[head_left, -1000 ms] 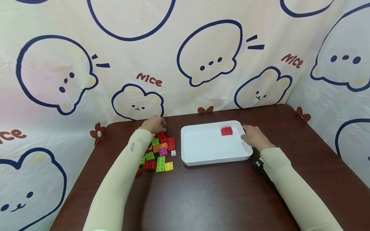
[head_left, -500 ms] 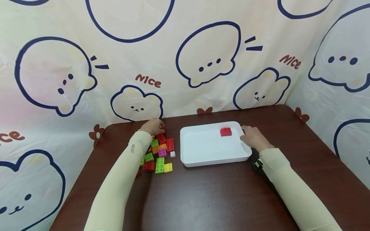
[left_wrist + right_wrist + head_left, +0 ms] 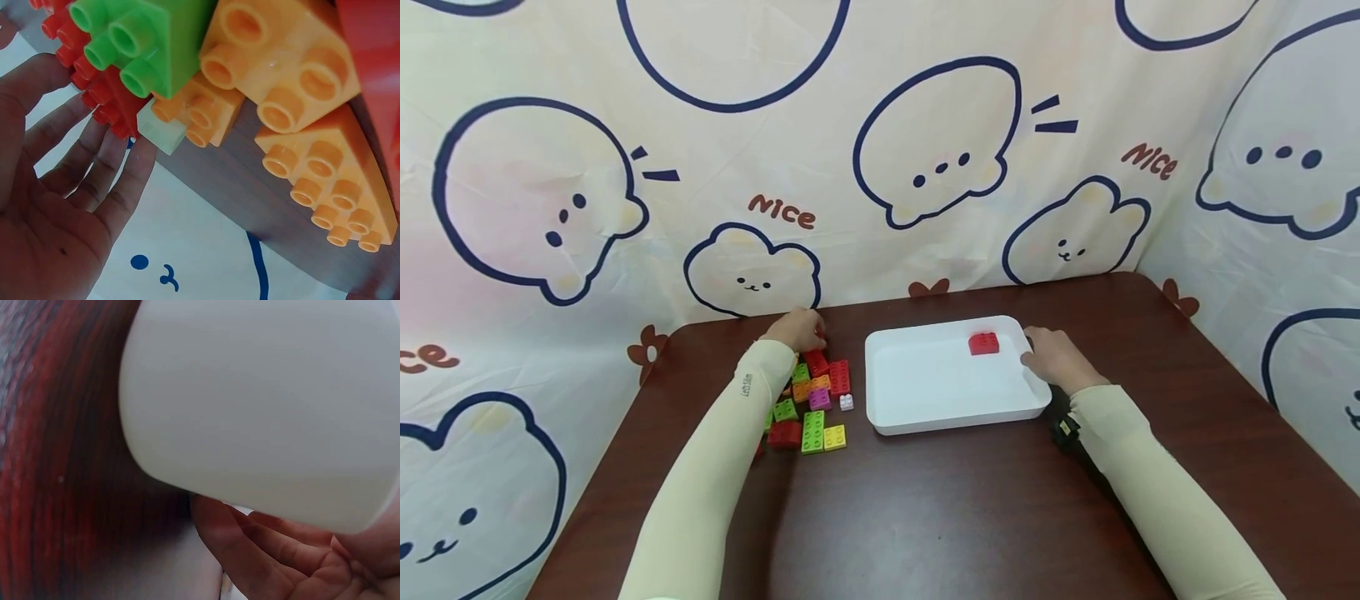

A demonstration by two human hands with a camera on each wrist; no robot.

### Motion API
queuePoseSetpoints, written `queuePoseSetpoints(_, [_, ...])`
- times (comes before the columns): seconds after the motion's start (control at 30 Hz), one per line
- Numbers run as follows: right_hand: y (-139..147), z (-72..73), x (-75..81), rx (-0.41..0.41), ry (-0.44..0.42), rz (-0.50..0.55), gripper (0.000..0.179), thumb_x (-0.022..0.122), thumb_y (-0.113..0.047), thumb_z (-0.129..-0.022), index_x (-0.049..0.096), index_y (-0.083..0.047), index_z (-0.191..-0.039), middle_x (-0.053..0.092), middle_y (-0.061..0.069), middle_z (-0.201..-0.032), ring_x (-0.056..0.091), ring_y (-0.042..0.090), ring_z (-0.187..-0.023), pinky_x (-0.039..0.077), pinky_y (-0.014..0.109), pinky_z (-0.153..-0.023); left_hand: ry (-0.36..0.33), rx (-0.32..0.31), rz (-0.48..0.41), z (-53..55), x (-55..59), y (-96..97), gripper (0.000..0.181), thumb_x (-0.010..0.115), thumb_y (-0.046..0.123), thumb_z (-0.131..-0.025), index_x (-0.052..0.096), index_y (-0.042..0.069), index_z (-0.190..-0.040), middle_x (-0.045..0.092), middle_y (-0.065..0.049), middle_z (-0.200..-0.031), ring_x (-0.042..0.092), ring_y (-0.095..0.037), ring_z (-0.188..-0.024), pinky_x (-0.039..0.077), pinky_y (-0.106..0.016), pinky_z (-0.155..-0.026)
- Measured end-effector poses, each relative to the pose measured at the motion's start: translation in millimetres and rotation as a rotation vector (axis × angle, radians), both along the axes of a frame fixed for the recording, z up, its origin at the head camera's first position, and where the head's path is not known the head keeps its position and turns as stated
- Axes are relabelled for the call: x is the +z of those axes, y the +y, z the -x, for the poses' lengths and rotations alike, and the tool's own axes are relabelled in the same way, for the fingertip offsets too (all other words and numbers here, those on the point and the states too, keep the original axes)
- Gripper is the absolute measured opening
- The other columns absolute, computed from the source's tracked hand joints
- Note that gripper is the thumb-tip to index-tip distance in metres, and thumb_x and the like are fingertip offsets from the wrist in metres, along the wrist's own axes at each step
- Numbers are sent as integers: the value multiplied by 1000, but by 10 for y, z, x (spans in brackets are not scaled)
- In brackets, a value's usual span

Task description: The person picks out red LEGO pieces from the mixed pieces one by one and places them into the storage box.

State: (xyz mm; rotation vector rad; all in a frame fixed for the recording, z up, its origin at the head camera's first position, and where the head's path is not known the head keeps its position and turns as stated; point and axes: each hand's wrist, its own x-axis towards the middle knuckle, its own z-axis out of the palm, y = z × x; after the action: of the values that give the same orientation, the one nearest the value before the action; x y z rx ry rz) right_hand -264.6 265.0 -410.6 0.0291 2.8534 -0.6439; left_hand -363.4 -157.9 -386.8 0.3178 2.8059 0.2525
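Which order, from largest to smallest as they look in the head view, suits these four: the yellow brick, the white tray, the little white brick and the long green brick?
1. White tray
2. Long green brick
3. Yellow brick
4. Little white brick

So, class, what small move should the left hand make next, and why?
Perhaps the left hand should close its grip on the red brick its fingertips touch: other bricks lie close by, and the right hand holds the white tray.
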Motion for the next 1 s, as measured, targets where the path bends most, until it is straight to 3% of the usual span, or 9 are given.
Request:
queuePoseSetpoints(0.33, [-44,-12,1,-7,-9,-7,59,57,-14,-101,35,12,-149,42,35,-146,49,47,-126,41,61,-106,-9,17,22,5,-35,-2,36,76,17,-92,69,3,-124,66,-20,-119,61,-32,-101,55,-48,-93])
queuePoseSetpoints(0.57, [-44,-21,-1,-15,-2,-5,58,56,-14,-101,36,11,-149,43,35,-147,49,46,-127,41,61,-106,14,-8,12,28,-48,-8,32,76,15,-92,70,1,-120,67,-19,-114,62,-31,-97,56,-46,-91])
queuePoseSetpoints(0.83, [-20,-23,0,-6,1,-1,58,57,-14,-101,36,11,-149,43,35,-145,50,46,-125,42,61,-105,72,-43,15,52,4,9,25,77,14,-91,72,2,-112,66,-17,-108,61,-29,-94,56,-41,-86])
queuePoseSetpoints(1.0, [0,-17,-5,-3,6,-4,57,57,-14,-101,37,12,-148,44,35,-145,50,46,-124,42,61,-105,111,-66,-5,42,81,47,30,77,15,-90,72,1,-116,65,-19,-114,60,-30,-97,56,-42,-88])
